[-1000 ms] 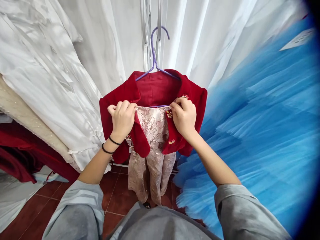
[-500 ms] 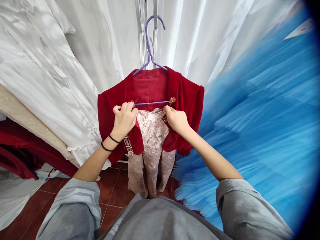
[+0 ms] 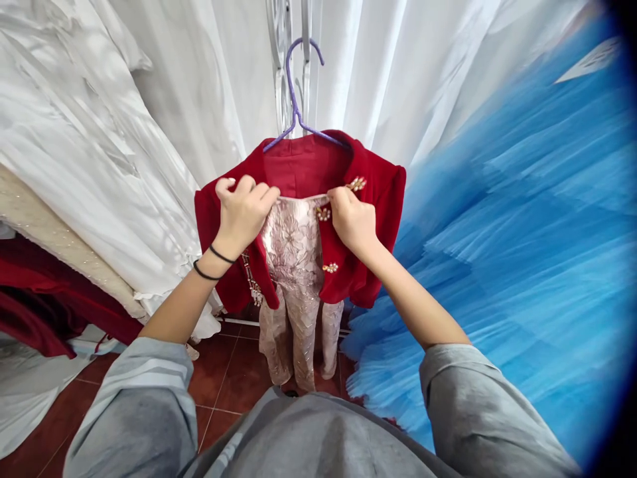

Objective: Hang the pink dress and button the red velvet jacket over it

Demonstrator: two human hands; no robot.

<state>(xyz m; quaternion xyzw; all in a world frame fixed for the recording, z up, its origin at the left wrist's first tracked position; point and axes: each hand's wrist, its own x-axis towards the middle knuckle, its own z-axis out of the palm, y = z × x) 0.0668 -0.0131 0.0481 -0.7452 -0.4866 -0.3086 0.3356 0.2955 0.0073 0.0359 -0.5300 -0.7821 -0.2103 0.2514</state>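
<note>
A short red velvet jacket [image 3: 383, 199] hangs on a purple hanger [image 3: 294, 99] in front of me. Between its open fronts shows a pale pink floral brocade garment [image 3: 293, 245], hanging down towards the floor. My left hand [image 3: 245, 212] pinches the left end of this garment's top edge, over the jacket's left front. Closed on the right end of the same edge is my right hand [image 3: 352, 218], beside the right lapel. Gold and pearl brooches [image 3: 330, 267] sit along that lapel, and a beaded trim [image 3: 253, 282] dangles on the left front. The hanger's lower bar is hidden.
White gowns [image 3: 89, 133] and a cream sparkly fabric [image 3: 64, 245] hang at the left, with dark red cloth [image 3: 44, 305] below. A large blue tulle dress [image 3: 497, 232] fills the right. Behind the hanger stands a white metal rack [image 3: 280, 73]. Red tiles [image 3: 219, 372] cover the floor.
Both hands have risen, lifting the brocade garment's top edge so that it covers the hanger's lower bar. The right lapel has opened outward, showing more brooches.
</note>
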